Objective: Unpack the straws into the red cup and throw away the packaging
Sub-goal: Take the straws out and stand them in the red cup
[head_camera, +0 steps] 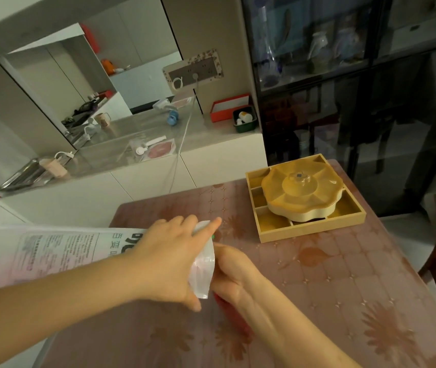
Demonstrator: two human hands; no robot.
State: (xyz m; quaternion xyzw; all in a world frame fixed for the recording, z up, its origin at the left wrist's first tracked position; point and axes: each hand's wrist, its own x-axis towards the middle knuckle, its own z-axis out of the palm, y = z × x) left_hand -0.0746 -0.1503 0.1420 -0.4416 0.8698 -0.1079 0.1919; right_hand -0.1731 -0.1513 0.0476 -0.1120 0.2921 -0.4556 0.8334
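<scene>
a long white plastic straw package (60,251), printed with dark text, stretches from the left edge of the view toward the middle, held in the air just above the tabletop (331,282). its right end is a clear, crinkled flap that hangs down between the two hands. the left hand (169,261) lies across the top of the package near that end, fingers (209,227) curled over it and gripping it, with the index finger stretched out along the upper edge. the right hand (231,274) sits just beside and below, touching the flap; its fingers are folded in toward the package opening, but what they hold is hidden by the plastic and the left hand, so it cannot be told. a small green speck shows at the package mouth, too small to identify. under the right wrist, a sliver of the red cup (234,318) shows, mostly hidden by the forearm. the tabletop is covered in a brownish floral cloth. at its far right corner, well apart from the hands, stands a yellow square divided tray (278,229) with a flower-shaped lidded dish (302,192) on top. beyond the tabletop is a white cabinet (219,158) with small clutter, and a dark glass-fronted cabinet (357,75) to the right.
</scene>
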